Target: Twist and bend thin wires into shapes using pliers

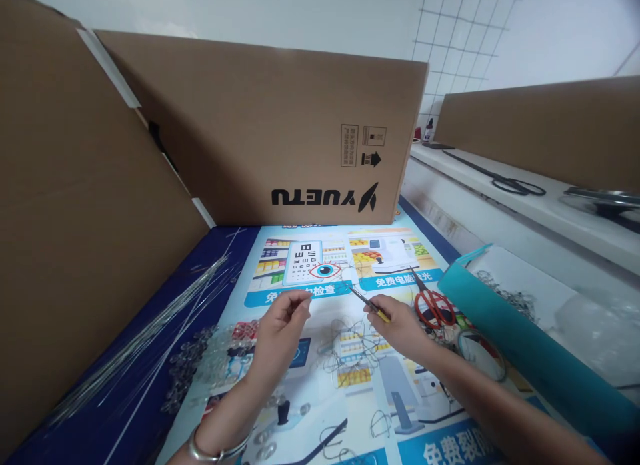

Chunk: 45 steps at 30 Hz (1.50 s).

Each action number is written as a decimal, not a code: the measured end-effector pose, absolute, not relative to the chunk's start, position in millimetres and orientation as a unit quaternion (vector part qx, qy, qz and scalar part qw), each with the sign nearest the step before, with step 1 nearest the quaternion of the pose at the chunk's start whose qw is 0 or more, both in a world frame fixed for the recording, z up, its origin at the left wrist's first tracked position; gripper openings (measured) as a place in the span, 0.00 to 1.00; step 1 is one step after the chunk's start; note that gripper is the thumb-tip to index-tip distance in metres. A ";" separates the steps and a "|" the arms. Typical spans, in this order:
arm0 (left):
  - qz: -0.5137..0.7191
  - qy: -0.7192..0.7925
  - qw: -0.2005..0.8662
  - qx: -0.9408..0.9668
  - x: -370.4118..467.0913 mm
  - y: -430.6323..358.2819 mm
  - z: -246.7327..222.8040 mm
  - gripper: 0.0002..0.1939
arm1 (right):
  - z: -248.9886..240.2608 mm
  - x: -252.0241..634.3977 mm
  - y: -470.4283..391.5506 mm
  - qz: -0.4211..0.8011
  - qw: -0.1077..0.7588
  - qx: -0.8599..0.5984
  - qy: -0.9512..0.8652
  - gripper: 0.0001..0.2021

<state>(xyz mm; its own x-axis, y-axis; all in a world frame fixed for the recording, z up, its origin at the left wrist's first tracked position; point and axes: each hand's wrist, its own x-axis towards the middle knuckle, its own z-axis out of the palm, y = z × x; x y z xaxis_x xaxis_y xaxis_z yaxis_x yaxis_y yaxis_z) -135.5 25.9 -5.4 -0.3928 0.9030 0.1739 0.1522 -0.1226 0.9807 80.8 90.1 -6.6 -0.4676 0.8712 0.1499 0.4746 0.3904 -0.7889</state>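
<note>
Above the printed sheet, my left hand (286, 322) has its thumb and fingers pinched together; anything between the fingertips is too small to make out. My right hand (397, 324) is closed around pliers (374, 306) with a yellow handle, their thin dark tip pointing up and left toward my left hand. A loose tangle of thin wire pieces (350, 348) lies below and between the hands. Clear beads (220, 358) are heaped to the left of my left forearm. Red-handled scissors (434, 308) lie just right of my right hand.
Long thin wires (150, 338) lie on the blue surface at left. Large cardboard panels (260, 132) stand behind and at left. At right are a teal-edged tray (525, 338) holding wire pieces and clear plastic, a round glass-like object (481, 355), and black scissors (510, 184) on a ledge.
</note>
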 end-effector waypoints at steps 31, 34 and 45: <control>0.667 0.605 0.242 0.363 -146.1 32.6 -17.2 0.05 | -29.4 76.5 90.4 0.347 0.349 -0.444 -0.749 0.03; 0.662 0.607 0.248 0.363 -145.6 32.8 -17.9 0.05 | -30.7 76.7 91.5 0.364 0.352 -0.447 -0.737 0.03; 0.374 0.653 0.332 0.569 -155.0 35.7 0.3 0.05 | -37.0 76.2 92.4 0.376 0.356 -0.443 -0.732 0.04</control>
<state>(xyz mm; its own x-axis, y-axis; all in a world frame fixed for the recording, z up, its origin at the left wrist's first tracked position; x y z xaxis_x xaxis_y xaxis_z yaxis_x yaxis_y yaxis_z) -155.0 35.7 0.3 -0.1322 0.9912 -0.0079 0.4935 0.0728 0.8667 76.2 92.4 -37.0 -0.3538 0.9162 0.1880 0.3810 0.3248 -0.8656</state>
